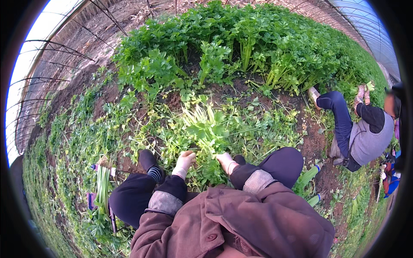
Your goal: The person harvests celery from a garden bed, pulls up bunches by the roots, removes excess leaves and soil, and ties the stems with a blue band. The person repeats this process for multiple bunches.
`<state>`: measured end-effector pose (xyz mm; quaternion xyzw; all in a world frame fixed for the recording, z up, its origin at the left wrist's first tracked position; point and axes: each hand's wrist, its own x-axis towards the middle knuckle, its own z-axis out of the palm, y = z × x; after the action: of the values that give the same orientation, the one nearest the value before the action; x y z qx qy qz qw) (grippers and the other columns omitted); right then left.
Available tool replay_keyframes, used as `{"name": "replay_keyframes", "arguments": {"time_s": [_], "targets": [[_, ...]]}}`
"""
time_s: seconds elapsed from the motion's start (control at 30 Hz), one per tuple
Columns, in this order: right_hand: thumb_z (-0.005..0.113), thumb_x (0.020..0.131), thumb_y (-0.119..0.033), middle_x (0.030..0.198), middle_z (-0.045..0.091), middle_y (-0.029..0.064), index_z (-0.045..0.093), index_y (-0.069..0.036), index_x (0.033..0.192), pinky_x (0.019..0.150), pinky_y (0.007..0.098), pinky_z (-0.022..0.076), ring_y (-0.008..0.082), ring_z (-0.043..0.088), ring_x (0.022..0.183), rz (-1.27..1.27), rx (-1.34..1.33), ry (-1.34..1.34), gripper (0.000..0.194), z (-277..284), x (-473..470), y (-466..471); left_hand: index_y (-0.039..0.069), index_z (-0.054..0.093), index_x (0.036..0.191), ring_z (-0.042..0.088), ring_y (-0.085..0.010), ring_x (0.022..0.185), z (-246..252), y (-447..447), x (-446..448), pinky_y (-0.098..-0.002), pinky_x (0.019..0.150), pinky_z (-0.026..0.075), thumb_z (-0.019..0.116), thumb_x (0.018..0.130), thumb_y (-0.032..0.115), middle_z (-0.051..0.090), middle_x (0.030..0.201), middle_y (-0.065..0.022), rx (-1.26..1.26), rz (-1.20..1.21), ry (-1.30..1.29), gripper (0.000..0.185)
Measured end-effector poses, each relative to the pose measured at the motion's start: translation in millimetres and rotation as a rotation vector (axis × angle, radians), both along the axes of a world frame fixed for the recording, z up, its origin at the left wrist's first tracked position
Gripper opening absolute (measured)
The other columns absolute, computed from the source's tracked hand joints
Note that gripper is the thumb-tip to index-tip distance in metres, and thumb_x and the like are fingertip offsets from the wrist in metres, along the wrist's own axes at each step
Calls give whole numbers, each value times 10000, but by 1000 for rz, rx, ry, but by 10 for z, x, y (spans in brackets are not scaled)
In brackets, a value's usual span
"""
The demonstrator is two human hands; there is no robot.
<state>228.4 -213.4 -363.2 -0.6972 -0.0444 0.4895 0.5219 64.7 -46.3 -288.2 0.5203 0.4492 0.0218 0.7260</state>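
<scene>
A bunch of cut celery (201,121) lies on the leaf-strewn soil in front of me, its pale stalk ends pointing away and its leaves towards me. My left hand (184,163), in a light covering that looks like a glove, is left of the leaves with its fingers curled in. Nothing shows in it. At the right side of the leafy end is my right hand (226,162), its fingertips against the celery leaves. Foliage partly hides those fingers, so a grip cannot be made out.
Standing celery (245,42) grows ahead. On my left, a bundle of celery stalks (103,183) rests beside my knee. Banded celery bundles (308,177) lie at right. A co-worker (367,132) sits farther right, holding stalks. Metal hoops (42,79) line the tunnel's left side.
</scene>
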Motion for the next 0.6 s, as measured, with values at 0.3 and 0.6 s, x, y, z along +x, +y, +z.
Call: {"name": "replay_keyframes", "arguments": {"time_s": [0.3,0.6], "targets": [[740,845,-197,999,714,50,689,-31,1131,782,289,533,145,671,876,298,342,240,335,1559,88,-3,109,191,1541,234,-447,1424,792,-284,322,-616,1099,246,672,843,593,181,1595,-194,-374,79,-265,976],[723,818,-123,1059,679,19,611,-11,1218,892,276,483,99,589,933,692,180,-230,431,3337,252,-314,74,626,1080,657,-231,784,1313,925,59,-386,732,549,637,945,293,683,885,-66,-340,854,-866,258]]}}
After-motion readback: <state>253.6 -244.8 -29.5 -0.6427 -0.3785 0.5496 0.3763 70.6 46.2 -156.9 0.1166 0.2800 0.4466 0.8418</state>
